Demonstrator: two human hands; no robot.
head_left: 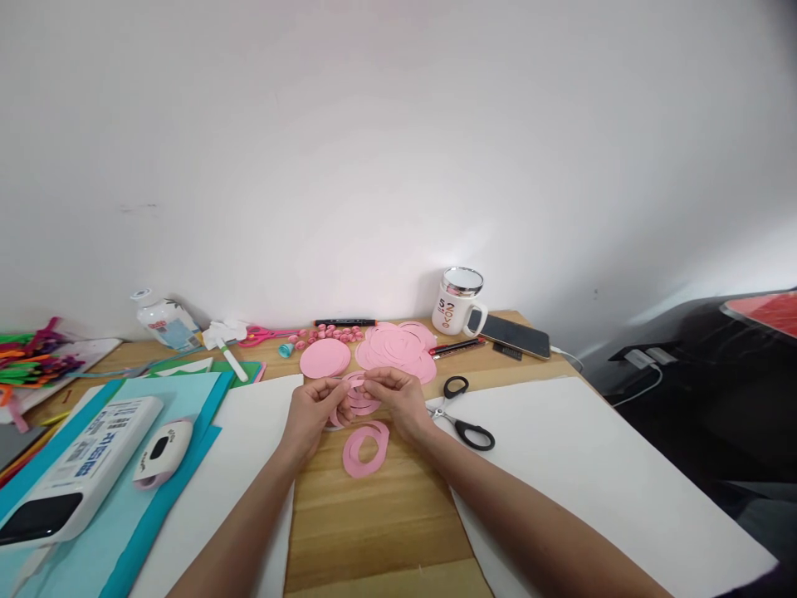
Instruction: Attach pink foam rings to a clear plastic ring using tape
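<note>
Between my fingertips I hold a thin pink paper strip [355, 384], low over the wooden table. My left hand [316, 409] pinches one end, and my right hand [399, 400] pinches the other, both closed. A curled length of the pink paper hangs by my left fingers, partly hidden. Just below the hands lies a pink paper spiral [350, 457]. Behind them sit a pink paper disc [325, 357] and a heap of pink cut spirals [398, 347]. Black-handled scissors [473, 436] rest open to the right of my right hand.
Small rolled pink pieces [330, 333] and a marker [345, 322] lie along the wall. A white mug [449, 314] and a phone [516, 335] stand back right. White sheets [591, 465] flank the table middle. At left are a white device [87, 465] and a bottle [165, 320].
</note>
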